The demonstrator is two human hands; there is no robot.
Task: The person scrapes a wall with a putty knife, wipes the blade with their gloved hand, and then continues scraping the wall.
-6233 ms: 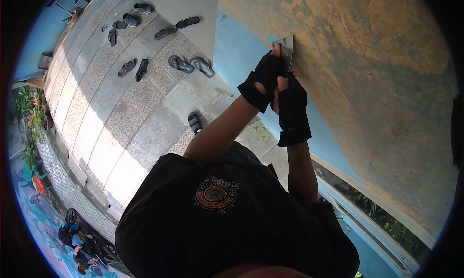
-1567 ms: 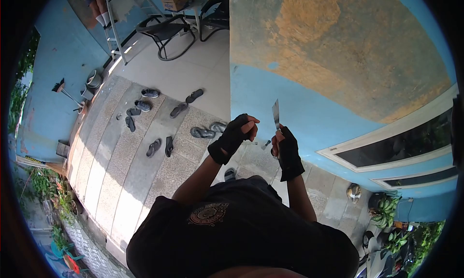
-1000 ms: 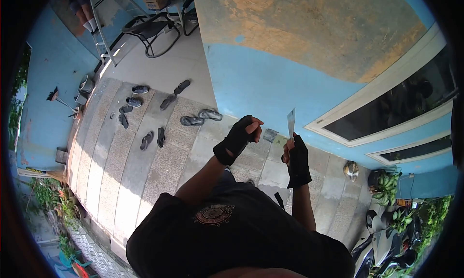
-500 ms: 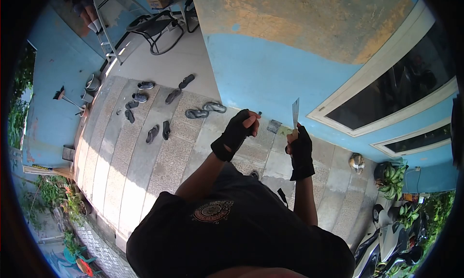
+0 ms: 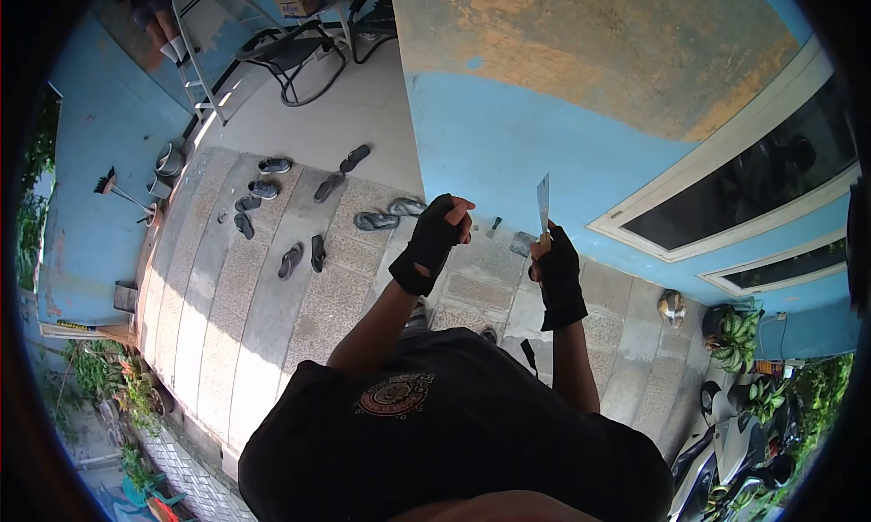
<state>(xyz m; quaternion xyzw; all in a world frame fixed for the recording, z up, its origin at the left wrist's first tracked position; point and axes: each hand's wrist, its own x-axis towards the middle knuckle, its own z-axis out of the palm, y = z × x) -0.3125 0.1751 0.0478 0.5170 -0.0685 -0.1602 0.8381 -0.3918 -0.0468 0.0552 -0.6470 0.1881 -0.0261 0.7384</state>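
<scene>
A thin flat grey metal scraper blade (image 5: 543,204), smooth and bright, is gripped in the right hand (image 5: 554,263). Matt black fingerless cloth gloves (image 5: 563,302) are worn on it and on the left hand (image 5: 433,241). The blue painted wall (image 5: 508,150) is seen smooth and matt, its scraped orange-brown patch (image 5: 590,50) rough and mottled.

Two gloved hands: left hand (image 5: 434,236) and right hand (image 5: 556,266). One scraper blade (image 5: 543,203). Ten loose shoes and sandals (image 5: 290,260) on the paving (image 5: 272,322). Two chairs (image 5: 292,55). One broom (image 5: 112,185). Two windows (image 5: 726,195).
</scene>
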